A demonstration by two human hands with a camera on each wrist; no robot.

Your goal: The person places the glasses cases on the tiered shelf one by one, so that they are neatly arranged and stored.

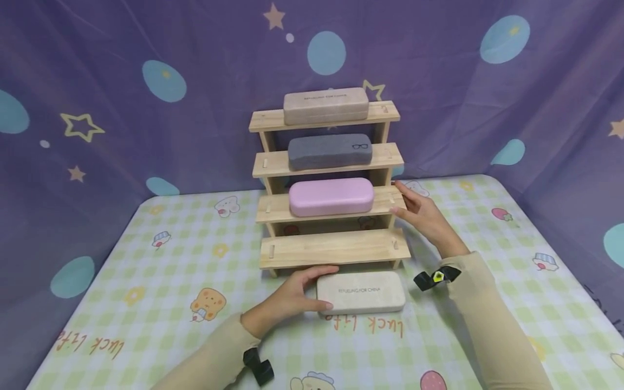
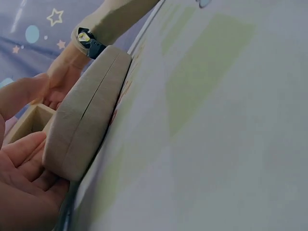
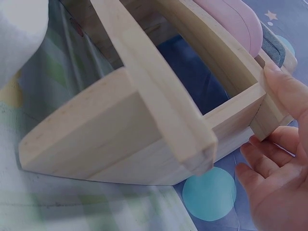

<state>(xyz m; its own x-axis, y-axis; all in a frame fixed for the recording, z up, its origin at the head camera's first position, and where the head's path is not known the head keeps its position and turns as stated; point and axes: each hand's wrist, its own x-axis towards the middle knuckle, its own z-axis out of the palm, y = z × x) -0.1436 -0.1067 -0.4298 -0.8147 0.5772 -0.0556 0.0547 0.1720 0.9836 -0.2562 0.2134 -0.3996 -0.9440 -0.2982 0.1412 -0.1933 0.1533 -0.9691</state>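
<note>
My left hand point(image 1: 288, 295) holds the left end of a cream glasses case point(image 1: 361, 292) lettered "REFUELING FOR CHINA", thumb at its front corner and fingers along the back. The case lies on the cloth before a wooden stepped shelf point(image 1: 336, 248); its side seam shows in the left wrist view. At the shelf's right side, my right hand point(image 1: 425, 219) grips the end of the second board from the bottom, which carries a pink case point(image 1: 331, 197). In the right wrist view, the thumb point(image 3: 284, 86) is on that board, with the other fingers curled beside and beneath it.
A grey-blue case point(image 1: 329, 151) with a glasses mark sits one board higher, and a beige case point(image 1: 325, 106) occupies the top board. Green-checked cloth point(image 1: 185, 260) covers the table. A purple patterned curtain point(image 1: 214, 43) hangs close behind the shelf.
</note>
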